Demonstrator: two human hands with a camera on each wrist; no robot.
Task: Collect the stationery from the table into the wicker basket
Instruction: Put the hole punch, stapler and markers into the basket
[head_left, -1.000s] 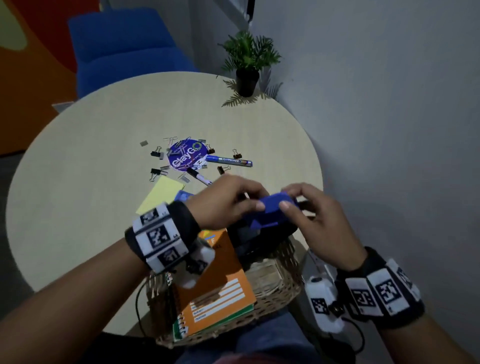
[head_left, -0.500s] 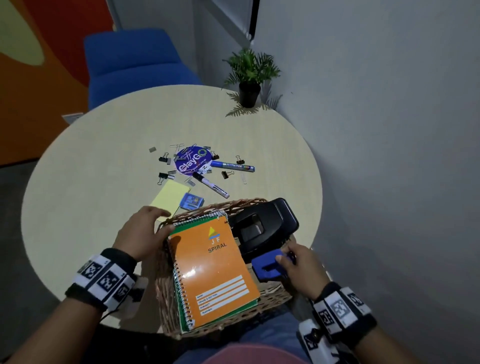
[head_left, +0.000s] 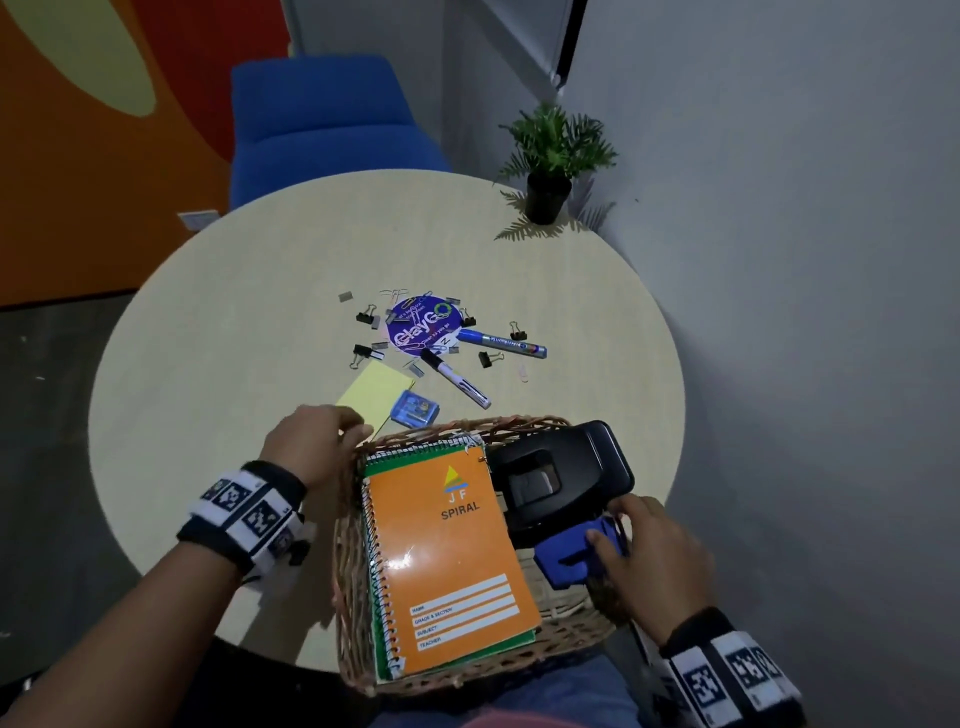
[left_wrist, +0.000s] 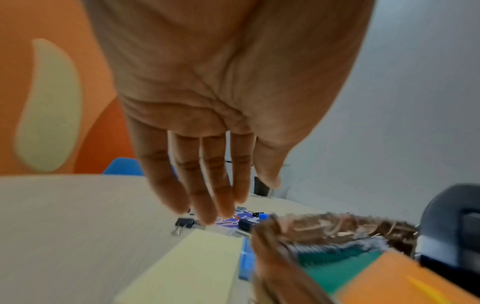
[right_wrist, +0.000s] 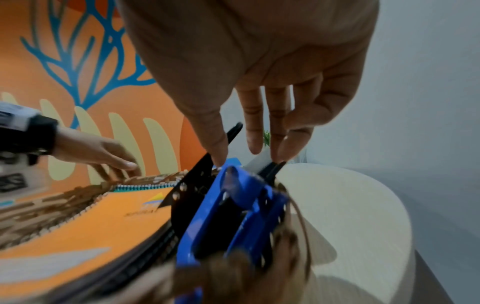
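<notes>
Where the right hand (head_left: 657, 558) reaches into the woven brown wicker basket (head_left: 347, 582), its fingers (right_wrist: 255, 127) are seen pinching a blue plastic stapler (head_left: 574, 558), thumb and fingertips clamped on its upper end. The left hand (head_left: 311, 447) is held with straight, relaxed fingers (left_wrist: 207, 185) at the basket's far left corner; whether the rim is touched cannot be told, the wrist view being blurred. Inside the basket, an orange spiral-bound notebook (head_left: 449, 561) printed "J F SPIRAL" is laid over a green one, mostly hidden, beside a glossy black hole punch (head_left: 558, 480) whose end overhangs the rim. On the round pale wood-grain tabletop (head_left: 218, 364) are scattered a yellow sticky-note pad (head_left: 374, 397), a small blue translucent box (head_left: 413, 410), two markers, black binder clips and a round purple "ClayGo" card (head_left: 423, 330). The basket's near edge is cut off by the person's lap.
</notes>
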